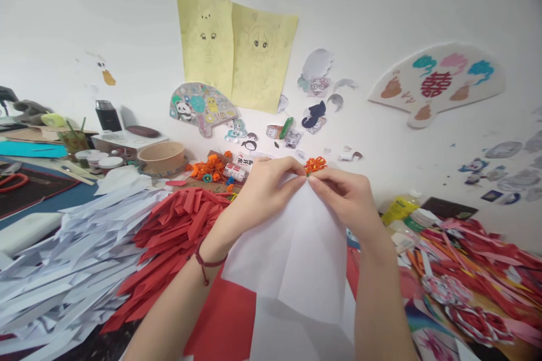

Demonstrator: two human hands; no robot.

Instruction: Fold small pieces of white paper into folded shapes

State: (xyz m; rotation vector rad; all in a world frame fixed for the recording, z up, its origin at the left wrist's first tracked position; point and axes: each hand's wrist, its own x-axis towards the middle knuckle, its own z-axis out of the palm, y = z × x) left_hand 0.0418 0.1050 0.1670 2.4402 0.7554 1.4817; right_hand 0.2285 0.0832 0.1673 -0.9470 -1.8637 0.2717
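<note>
My left hand [271, 189] and my right hand [345, 197] meet at the middle, both pinching the gathered top of a white paper sheet [292, 254]. The sheet hangs down from the fingertips, with soft folds. Just above the pinch shows an orange flower-like piece [315, 165] with a bit of green under it; whether it is joined to the paper I cannot tell. Below the sheet lie a red sheet [224, 316] and more white paper.
White folded strips [80, 259] and red strips [182, 242] are heaped at the left. Behind them stand a round tan box [161, 159] and orange flowers [208, 168]. At right are a yellow bottle [398, 208] and ribbons [486, 259].
</note>
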